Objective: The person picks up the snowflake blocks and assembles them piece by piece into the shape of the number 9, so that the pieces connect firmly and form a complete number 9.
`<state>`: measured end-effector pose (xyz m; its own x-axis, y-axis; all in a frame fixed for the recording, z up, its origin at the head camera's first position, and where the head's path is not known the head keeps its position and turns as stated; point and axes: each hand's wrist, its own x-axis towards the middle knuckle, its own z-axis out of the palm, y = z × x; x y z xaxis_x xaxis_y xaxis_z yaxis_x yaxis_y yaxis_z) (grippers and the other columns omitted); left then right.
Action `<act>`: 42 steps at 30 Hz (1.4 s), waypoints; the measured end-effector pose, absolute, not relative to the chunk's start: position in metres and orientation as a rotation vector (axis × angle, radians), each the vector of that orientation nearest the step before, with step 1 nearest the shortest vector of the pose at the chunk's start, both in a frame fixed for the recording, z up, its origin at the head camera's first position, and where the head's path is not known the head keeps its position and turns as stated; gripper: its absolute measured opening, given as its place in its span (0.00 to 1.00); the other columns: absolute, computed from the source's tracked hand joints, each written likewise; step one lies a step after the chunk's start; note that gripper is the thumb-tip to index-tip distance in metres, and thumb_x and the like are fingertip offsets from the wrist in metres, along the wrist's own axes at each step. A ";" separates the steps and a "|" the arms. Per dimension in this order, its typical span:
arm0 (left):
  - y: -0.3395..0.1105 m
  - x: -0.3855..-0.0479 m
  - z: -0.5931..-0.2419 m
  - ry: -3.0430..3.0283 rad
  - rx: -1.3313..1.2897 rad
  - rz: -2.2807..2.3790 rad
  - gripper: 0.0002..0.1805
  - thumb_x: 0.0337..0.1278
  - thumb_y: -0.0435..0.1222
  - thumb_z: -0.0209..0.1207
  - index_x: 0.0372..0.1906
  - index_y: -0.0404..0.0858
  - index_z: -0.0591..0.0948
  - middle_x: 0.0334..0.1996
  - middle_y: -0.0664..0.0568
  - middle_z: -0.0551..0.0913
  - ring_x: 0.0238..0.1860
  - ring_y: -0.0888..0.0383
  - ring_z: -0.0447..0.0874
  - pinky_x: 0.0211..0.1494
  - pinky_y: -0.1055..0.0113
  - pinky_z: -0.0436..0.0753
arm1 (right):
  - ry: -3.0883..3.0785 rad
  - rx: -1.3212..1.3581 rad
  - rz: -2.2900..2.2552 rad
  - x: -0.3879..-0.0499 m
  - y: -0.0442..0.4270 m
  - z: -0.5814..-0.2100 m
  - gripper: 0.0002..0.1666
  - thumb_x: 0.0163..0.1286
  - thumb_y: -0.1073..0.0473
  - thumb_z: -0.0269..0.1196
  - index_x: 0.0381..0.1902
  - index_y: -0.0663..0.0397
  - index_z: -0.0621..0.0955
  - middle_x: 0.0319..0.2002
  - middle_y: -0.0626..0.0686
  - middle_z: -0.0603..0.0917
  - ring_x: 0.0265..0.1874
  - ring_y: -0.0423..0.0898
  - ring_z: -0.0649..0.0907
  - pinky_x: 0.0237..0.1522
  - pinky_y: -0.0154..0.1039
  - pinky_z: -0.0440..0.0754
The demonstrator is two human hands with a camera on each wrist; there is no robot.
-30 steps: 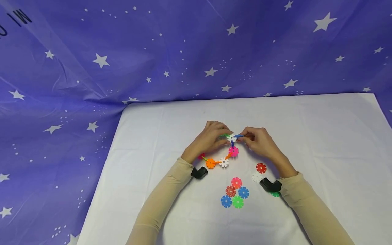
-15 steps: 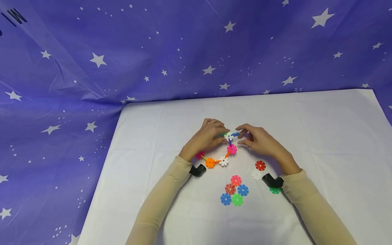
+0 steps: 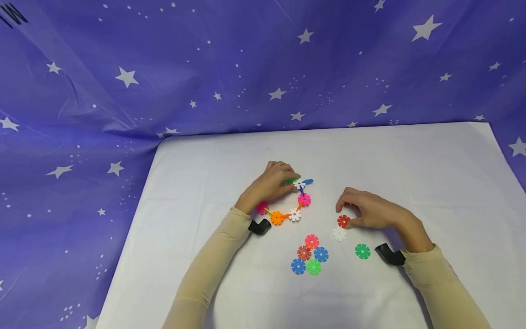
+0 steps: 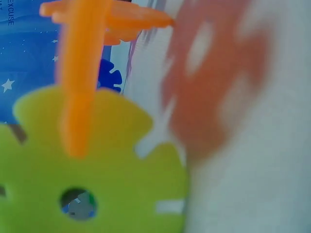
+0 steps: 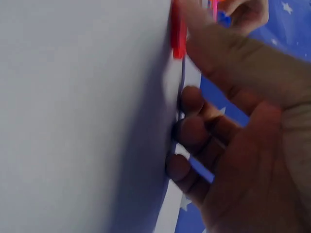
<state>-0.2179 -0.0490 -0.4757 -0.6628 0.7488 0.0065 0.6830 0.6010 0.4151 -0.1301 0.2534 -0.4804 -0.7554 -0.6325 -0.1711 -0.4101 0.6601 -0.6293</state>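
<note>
My left hand [image 3: 271, 183] pinches the upper end of a curved chain of notched plastic discs, near a green disc [image 3: 290, 181] and a white disc [image 3: 299, 183]. A blue disc [image 3: 308, 182] juts from that end. The chain curves through pink, white and orange discs [image 3: 277, 218]; part lies hidden behind the hand. Close up in the left wrist view, a yellow-green disc [image 4: 126, 184] has an orange one [image 4: 82, 63] slotted into it. My right hand [image 3: 371, 210] hovers over a loose red disc [image 3: 343, 222], fingers spread apart, thumb at its edge.
A clear white disc [image 3: 339, 235] lies just below the red one, with a green disc [image 3: 362, 251] to its right. Nearer the front is a loose cluster including a pink disc [image 3: 312, 241] and a light green disc [image 3: 313, 267]. White cloth [image 3: 431, 192] covers the table.
My right hand has let go of the blue disc at the chain's end and moved right and toward me, to the loose red disc. My left hand stays at the chain.
</note>
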 end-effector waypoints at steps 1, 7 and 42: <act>-0.049 -0.218 -0.476 2.651 1.200 0.590 0.20 0.61 0.45 0.64 0.56 0.43 0.84 0.49 0.52 0.84 0.56 0.53 0.76 0.65 0.54 0.64 | 2.517 -0.838 -0.796 -0.129 0.253 -0.480 0.21 0.49 0.58 0.78 0.39 0.37 0.81 0.39 0.40 0.76 0.36 0.39 0.73 0.41 0.34 0.74; -0.050 -0.219 -0.472 2.586 1.161 0.568 0.22 0.63 0.45 0.62 0.60 0.45 0.80 0.51 0.53 0.82 0.56 0.54 0.75 0.67 0.54 0.62 | 2.535 -0.791 -0.826 -0.130 0.250 -0.480 0.16 0.53 0.60 0.76 0.33 0.40 0.79 0.34 0.40 0.76 0.33 0.39 0.73 0.37 0.33 0.72; -0.030 -0.215 -0.484 2.648 1.160 0.907 0.07 0.61 0.43 0.65 0.39 0.46 0.87 0.36 0.60 0.87 0.39 0.64 0.82 0.52 0.61 0.75 | 2.325 -0.330 -1.524 -0.177 0.208 -0.494 0.21 0.68 0.61 0.65 0.57 0.61 0.78 0.29 0.56 0.76 0.21 0.39 0.72 0.22 0.31 0.72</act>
